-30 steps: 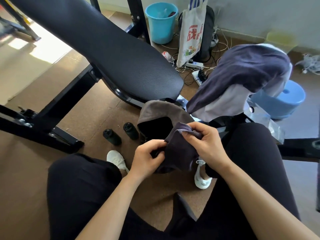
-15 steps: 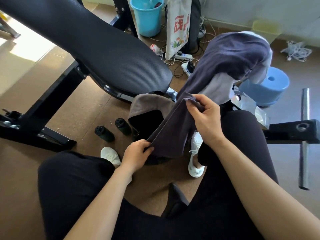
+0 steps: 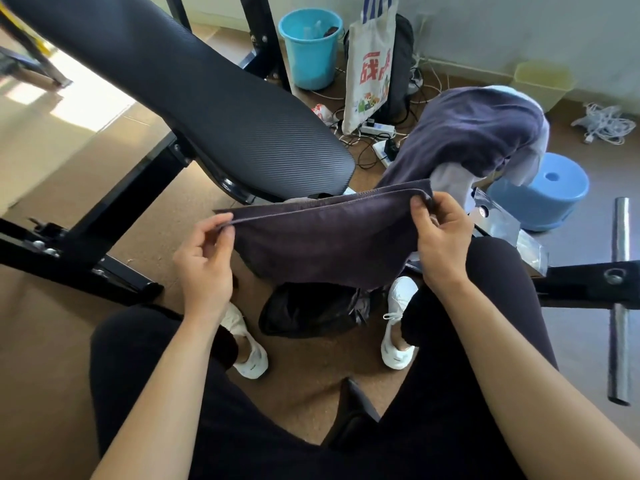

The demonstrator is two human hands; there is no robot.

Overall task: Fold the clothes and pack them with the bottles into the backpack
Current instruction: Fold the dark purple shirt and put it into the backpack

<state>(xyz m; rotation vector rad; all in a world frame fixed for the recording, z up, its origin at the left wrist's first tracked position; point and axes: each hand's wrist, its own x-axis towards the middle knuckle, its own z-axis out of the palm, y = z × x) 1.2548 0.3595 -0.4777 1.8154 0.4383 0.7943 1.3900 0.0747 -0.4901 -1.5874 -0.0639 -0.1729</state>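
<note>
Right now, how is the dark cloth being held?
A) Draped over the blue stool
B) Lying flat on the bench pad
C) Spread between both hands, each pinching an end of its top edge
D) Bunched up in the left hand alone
C: the left hand and the right hand each pinch one end of the top edge of the dark cloth, which hangs spread between them.

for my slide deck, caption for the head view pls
Seated person's left hand and right hand pinch a dark cloth taut above the backpack.
</note>
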